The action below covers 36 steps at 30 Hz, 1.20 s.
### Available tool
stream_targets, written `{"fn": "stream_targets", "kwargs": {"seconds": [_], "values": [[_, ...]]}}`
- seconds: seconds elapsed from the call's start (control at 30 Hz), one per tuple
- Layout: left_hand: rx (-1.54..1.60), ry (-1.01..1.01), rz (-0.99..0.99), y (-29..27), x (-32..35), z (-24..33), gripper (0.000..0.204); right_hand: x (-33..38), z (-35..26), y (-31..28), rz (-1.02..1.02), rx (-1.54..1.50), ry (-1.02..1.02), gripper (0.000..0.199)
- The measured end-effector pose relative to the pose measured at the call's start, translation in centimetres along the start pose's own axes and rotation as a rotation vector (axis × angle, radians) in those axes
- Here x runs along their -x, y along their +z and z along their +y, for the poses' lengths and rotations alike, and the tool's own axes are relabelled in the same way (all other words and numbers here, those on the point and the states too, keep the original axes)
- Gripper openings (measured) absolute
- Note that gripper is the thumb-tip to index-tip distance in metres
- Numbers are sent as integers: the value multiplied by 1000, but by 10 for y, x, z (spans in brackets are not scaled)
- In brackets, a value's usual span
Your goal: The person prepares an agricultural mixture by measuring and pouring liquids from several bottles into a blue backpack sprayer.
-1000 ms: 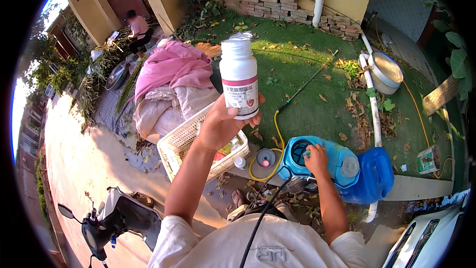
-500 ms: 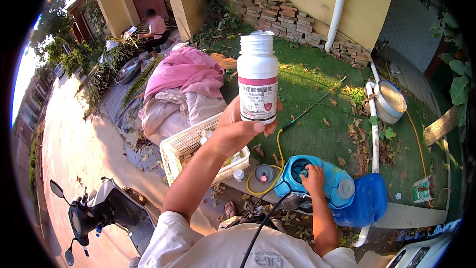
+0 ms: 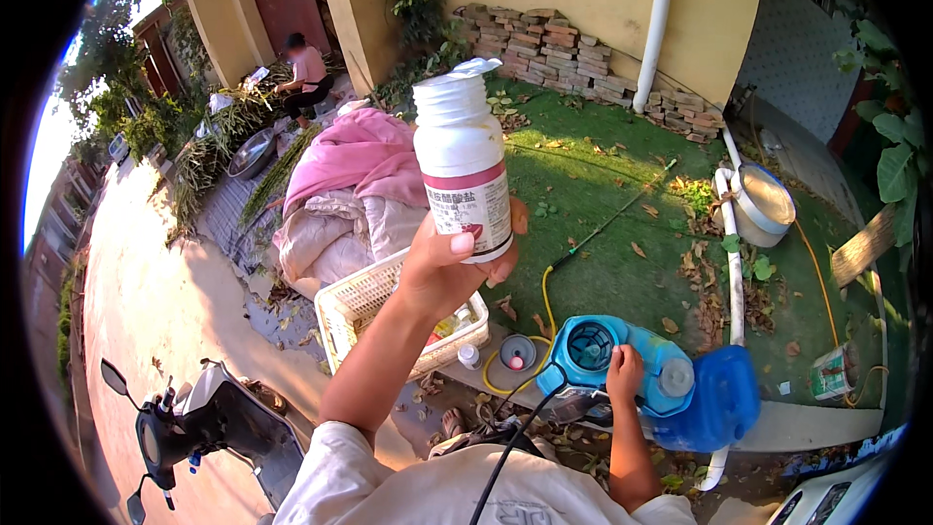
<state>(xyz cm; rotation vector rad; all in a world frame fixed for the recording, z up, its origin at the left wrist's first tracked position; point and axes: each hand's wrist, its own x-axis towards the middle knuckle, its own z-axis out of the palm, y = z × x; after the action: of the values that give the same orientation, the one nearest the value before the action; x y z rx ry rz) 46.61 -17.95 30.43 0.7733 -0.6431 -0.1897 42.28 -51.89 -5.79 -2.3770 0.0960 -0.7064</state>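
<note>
My left hand [image 3: 437, 267] grips a white plastic bottle [image 3: 466, 151] with a pink-banded label, held up at a slight tilt. The bottle has no cap; a pale flap of seal sticks up at its threaded mouth. Down to the right, my right hand [image 3: 624, 374] is at the right side of the round opening of a light-blue sprayer tank [image 3: 637, 335], its fingers curled closed. Whatever those fingers may hold is hidden. A dark basket-like strainer [image 3: 590, 345] sits inside the opening, and a translucent cap [image 3: 675, 376] tops the tank's right part.
A cream plastic crate [image 3: 340, 306] with small packages stands below my left forearm. Nearby are a small white bottle [image 3: 468, 357], a round grey lid [image 3: 518, 352] and a yellow hose [image 3: 547, 301]. A blue jug [image 3: 724, 394] adjoins the tank. A scooter [image 3: 209, 418] stands left; another person [image 3: 309, 73] sits far back.
The bottle in my left hand has moved left and slightly nearer, tilting and turning. My right hand has drawn back from over the tank opening to its right side, leaving the strainer in view.
</note>
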Motion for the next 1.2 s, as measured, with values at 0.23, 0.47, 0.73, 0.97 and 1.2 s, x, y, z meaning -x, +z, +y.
{"fn": "stream_targets", "kwargs": {"seconds": [0.23, 0.47, 0.73, 0.97, 1.2], "values": [[58, 98, 40, -10, 1, 6, 80, 1, 4, 4, 3, -25, 64, 15], [-36, 99, 67, -29, 16, 24, 82, 4, 7, 5, 34, -83, 94, 26], [-39, 65, 105, -72, 35, 55, 75, -22, -88, 24, -42, -407, 65, 25], [-140, 114, 73, -146, 71, 66, 76, 10, -132, 83, -106, -442, 68, 13], [-299, 102, 417, -199, 122, 64, 88, 101, -121, 120, -212, -454, 281, 23]]}}
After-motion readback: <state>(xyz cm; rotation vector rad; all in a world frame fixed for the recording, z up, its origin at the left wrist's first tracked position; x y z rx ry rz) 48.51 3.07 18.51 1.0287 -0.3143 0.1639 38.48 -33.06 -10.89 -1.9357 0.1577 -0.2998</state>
